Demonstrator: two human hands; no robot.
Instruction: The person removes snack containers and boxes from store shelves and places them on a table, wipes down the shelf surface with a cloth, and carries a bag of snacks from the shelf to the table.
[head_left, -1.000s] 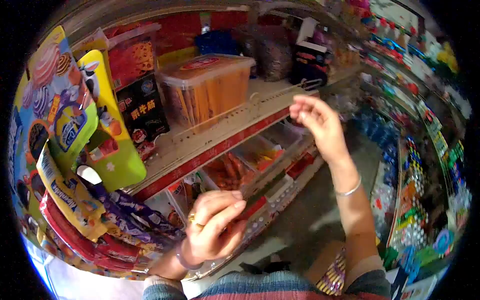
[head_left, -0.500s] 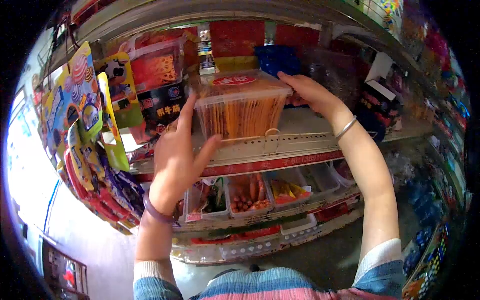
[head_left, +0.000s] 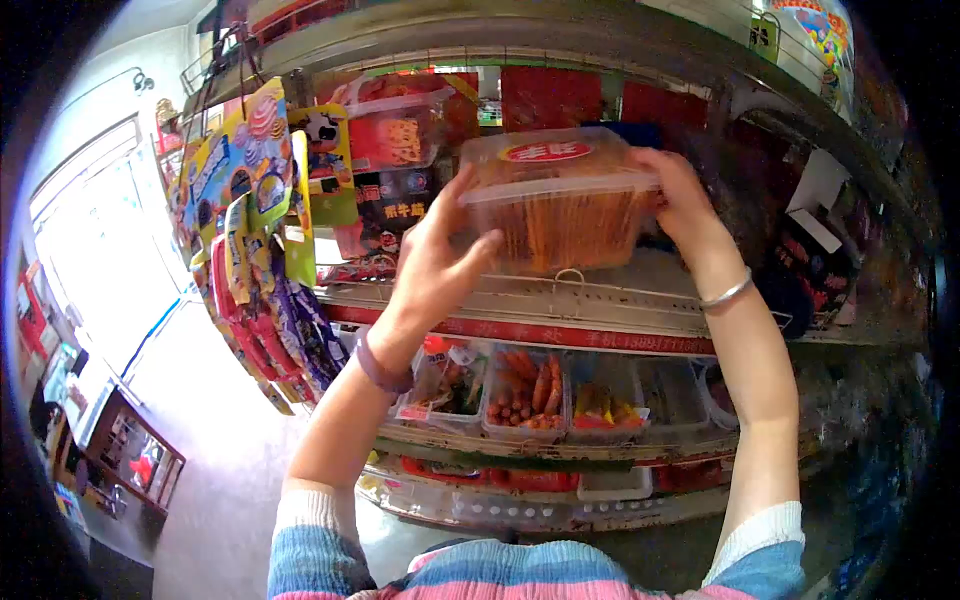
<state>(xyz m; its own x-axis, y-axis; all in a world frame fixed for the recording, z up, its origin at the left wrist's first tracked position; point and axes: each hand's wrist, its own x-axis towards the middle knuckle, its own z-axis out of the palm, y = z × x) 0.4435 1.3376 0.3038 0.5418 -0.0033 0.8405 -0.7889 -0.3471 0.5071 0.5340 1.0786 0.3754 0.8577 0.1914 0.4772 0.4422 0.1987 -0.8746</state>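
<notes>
A clear plastic tub [head_left: 560, 215] packed with orange-brown strips, its lid bearing a red oval label, is held between both hands above the upper shelf [head_left: 640, 290]. My left hand [head_left: 440, 255] grips its left side, with the thumb at the front and the fingers along the side. On the right end, my right hand [head_left: 680, 200] clasps the corner near the lid; some of its fingertips are hidden behind the tub. The tub looks slightly blurred and tilted.
Hanging snack packets [head_left: 265, 330] and bright display cards [head_left: 250, 160] are at the left. Behind my left hand stand a dark box [head_left: 395, 200] and a red tub [head_left: 395, 135]. Open bins of sausages [head_left: 525, 390] line the shelf below. A black box [head_left: 815, 250] sits at the right.
My hands have gone from apart in the air to both sides of the tub, which now appears lifted from the shelf. The view has swung left, showing more bright floor and doorway.
</notes>
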